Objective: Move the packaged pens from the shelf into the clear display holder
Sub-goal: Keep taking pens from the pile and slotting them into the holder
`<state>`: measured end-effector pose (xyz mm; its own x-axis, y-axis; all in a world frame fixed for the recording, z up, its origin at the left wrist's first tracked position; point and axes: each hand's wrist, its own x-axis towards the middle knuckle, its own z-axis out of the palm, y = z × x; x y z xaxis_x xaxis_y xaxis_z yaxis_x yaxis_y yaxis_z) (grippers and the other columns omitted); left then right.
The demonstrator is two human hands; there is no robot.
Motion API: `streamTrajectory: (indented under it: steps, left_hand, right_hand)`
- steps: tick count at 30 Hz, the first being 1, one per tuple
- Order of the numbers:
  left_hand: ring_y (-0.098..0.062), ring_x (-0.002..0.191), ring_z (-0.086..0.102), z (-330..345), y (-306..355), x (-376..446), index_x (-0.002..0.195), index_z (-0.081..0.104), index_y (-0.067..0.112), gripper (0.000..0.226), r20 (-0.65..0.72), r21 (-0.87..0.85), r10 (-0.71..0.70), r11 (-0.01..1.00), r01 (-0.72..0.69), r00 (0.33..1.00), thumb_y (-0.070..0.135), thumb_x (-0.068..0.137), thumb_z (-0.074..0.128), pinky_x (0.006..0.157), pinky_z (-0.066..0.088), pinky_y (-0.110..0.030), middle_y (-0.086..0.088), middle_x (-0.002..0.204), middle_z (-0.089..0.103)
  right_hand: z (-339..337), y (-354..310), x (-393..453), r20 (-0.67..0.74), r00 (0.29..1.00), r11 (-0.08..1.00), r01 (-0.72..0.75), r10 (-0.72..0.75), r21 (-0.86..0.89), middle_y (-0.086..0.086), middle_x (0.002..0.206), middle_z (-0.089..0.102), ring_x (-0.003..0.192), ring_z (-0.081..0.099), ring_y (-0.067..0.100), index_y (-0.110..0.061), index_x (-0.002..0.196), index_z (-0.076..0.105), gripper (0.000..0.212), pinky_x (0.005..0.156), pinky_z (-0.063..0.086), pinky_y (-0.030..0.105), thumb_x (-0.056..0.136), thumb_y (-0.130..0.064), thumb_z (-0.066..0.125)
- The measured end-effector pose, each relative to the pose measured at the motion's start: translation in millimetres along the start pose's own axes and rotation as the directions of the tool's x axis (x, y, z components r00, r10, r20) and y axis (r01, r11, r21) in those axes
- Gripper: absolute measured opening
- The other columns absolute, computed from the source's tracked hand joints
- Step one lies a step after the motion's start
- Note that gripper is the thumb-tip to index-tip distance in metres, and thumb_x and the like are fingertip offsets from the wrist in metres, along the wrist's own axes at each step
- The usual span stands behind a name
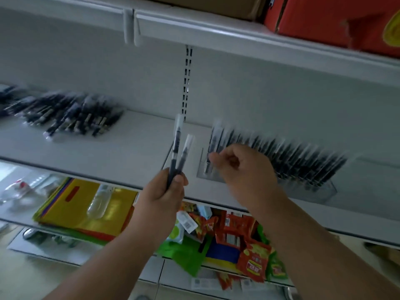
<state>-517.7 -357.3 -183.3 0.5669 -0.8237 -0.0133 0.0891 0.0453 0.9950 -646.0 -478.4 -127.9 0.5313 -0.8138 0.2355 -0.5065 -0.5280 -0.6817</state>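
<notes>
My left hand (166,192) is closed around two packaged black pens (178,148), which point upward in front of the white shelf (121,161). A loose heap of packaged pens (65,113) lies on the shelf at the left, blurred. At the right stands the clear display holder (322,187), filled with a row of several upright packaged pens (287,152). My right hand (242,167) is at the holder's left end, fingertips pinched at the leftmost pen (213,144) standing there. Whether it grips that pen is unclear from the blur.
An upper shelf (238,35) overhangs, carrying an orange box (337,20) and a cardboard box. Below the pen shelf lie yellow and coloured bags (86,211), a clear bottle (99,202) and red snack packets (242,237). A slotted upright (187,83) runs down the back panel.
</notes>
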Motion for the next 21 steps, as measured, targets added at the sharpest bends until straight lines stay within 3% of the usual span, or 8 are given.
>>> streamTrajectory:
  steps: [2, 4, 6, 9, 12, 14, 18, 21]
  left_hand:
    - [-0.013, 0.052, 0.034, 12.8, -2.4, -9.2, 0.075, 0.060, 0.027, 0.032, 0.055, 0.031, 0.008, 0.999, -0.010, 0.998, 0.018, 0.103, 0.047, 0.049, 0.030, -0.027, 0.005, 0.059, 0.040]
    - [-0.011, 0.051, 0.034, 25.3, -3.2, -17.1, 0.076, 0.059, 0.027, 0.027, 0.144, 0.056, 0.018, 0.998, -0.026, 0.989, 0.027, 0.101, 0.049, 0.048, 0.031, -0.025, 0.006, 0.059, 0.040]
    - [-0.010, 0.051, 0.036, 33.7, -3.3, -21.1, 0.081, 0.063, 0.024, 0.026, 0.154, 0.060, 0.018, 0.998, -0.027, 0.988, 0.024, 0.102, 0.048, 0.047, 0.033, -0.022, 0.007, 0.059, 0.042]
    - [-0.010, 0.051, 0.040, 29.3, -4.6, -18.2, 0.085, 0.067, 0.022, 0.027, 0.041, 0.063, 0.021, 0.998, -0.024, 0.999, 0.020, 0.102, 0.047, 0.048, 0.035, -0.021, 0.006, 0.057, 0.044]
    - [-0.014, 0.054, 0.038, 13.8, -7.4, -12.1, 0.076, 0.064, 0.027, 0.026, -0.014, 0.053, 0.032, 0.998, -0.032, 0.999, 0.034, 0.097, 0.050, 0.052, 0.030, -0.031, 0.001, 0.062, 0.045]
    - [-0.015, 0.053, 0.035, 7.1, -8.3, -8.5, 0.072, 0.061, 0.027, 0.026, 0.024, 0.051, 0.026, 0.998, -0.027, 0.999, 0.035, 0.094, 0.050, 0.052, 0.027, -0.031, 0.002, 0.061, 0.042]
    - [-0.011, 0.052, 0.034, 0.1, -1.5, 4.2, 0.069, 0.058, 0.028, 0.036, 0.118, 0.072, 0.025, 0.997, -0.034, 0.993, 0.022, 0.103, 0.046, 0.050, 0.028, -0.028, 0.007, 0.059, 0.040]
    - [-0.012, 0.053, 0.035, -8.6, 5.7, 13.6, 0.068, 0.056, 0.031, 0.037, 0.170, 0.099, 0.035, 0.994, -0.052, 0.985, 0.025, 0.103, 0.046, 0.051, 0.030, -0.028, 0.007, 0.060, 0.040]
  right_hand:
    - [-4.5, -6.1, -7.6, 0.182, 0.982, 0.982, 0.017, -0.052, 0.189, -0.005, 0.070, 0.062, 0.063, 0.056, 0.003, -0.024, 0.086, 0.067, 0.027, 0.063, 0.051, 0.026, 0.088, -0.051, 0.061]
    - [-8.8, -9.3, -13.0, 0.254, 0.963, 0.961, 0.012, -0.085, 0.276, 0.001, 0.063, 0.060, 0.056, 0.054, 0.008, -0.023, 0.081, 0.065, 0.020, 0.060, 0.051, 0.031, 0.091, -0.040, 0.062]
    - [-13.8, -6.0, -17.0, 0.208, 0.975, 0.941, -0.001, -0.074, 0.337, 0.001, 0.058, 0.059, 0.052, 0.054, 0.008, -0.021, 0.078, 0.064, 0.019, 0.055, 0.049, 0.025, 0.094, -0.031, 0.061]
    - [-27.9, 4.2, -14.3, -0.023, 0.999, 0.913, -0.029, 0.042, 0.407, 0.002, 0.058, 0.060, 0.051, 0.055, 0.012, -0.016, 0.078, 0.063, 0.022, 0.052, 0.047, 0.024, 0.096, -0.029, 0.059]
    - [-45.1, 11.2, -0.3, -0.286, 0.958, 0.970, 0.058, 0.013, 0.238, 0.007, 0.063, 0.060, 0.057, 0.057, 0.019, -0.014, 0.082, 0.061, 0.023, 0.055, 0.046, 0.029, 0.097, -0.031, 0.056]
    - [-48.2, 11.2, 6.9, -0.338, 0.937, 0.988, 0.126, -0.090, 0.087, 0.002, 0.065, 0.057, 0.061, 0.054, 0.016, -0.013, 0.083, 0.059, 0.023, 0.056, 0.043, 0.022, 0.099, -0.029, 0.054]
    - [-32.0, 9.0, 14.0, -0.270, 0.951, 0.987, 0.125, -0.149, -0.103, -0.005, 0.068, 0.053, 0.060, 0.050, 0.009, -0.014, 0.083, 0.057, 0.025, 0.058, 0.042, 0.028, 0.100, -0.031, 0.051]
    - [-19.8, 5.2, 20.0, -0.122, 0.990, 0.959, 0.027, -0.063, -0.283, -0.005, 0.068, 0.047, 0.060, 0.044, 0.006, -0.019, 0.077, 0.050, 0.028, 0.055, 0.032, 0.031, 0.101, -0.034, 0.048]
